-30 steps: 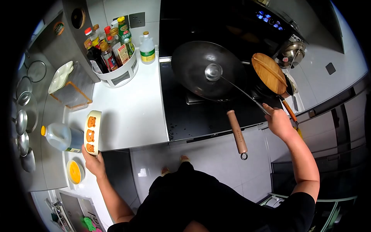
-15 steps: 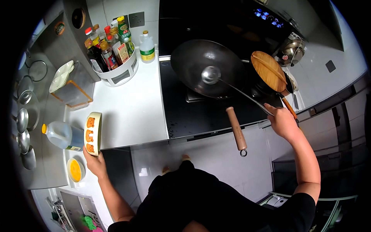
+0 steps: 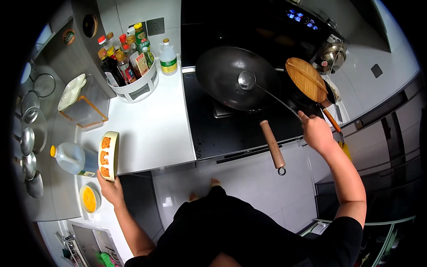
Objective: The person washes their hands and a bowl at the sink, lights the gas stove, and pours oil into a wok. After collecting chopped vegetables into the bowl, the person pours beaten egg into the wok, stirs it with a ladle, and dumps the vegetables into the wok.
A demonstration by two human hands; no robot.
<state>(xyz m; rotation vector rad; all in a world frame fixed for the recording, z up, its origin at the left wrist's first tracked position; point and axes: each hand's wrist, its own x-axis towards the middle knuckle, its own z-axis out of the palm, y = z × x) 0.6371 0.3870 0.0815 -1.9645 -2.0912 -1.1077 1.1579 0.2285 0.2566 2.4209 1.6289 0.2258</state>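
Observation:
My right hand (image 3: 317, 132) grips the handle of a metal ladle (image 3: 247, 80). The ladle's bowl lies inside a large dark wok (image 3: 222, 66) on the black stove. The wok's wooden handle (image 3: 271, 147) sticks out over the stove's front edge. In my left hand (image 3: 111, 189) is a cream bowl with orange bear faces (image 3: 106, 156), held on its side above the counter edge. Close by stand a jug with a yellow cap (image 3: 73, 159) and a small bowl of yellow liquid, perhaps beaten egg (image 3: 90, 199).
A white rack of seasoning bottles (image 3: 138, 91) and a clear bottle with a green-yellow label (image 3: 168, 58) stand at the back of the counter. A pan with a wooden lid (image 3: 307, 80) sits right of the wok. Lower left is a sink (image 3: 84, 236).
The ladle's bowl has shifted slightly right and up inside the wok, my right hand moving a little with it. My left hand still holds the bear bowl in nearly the same place.

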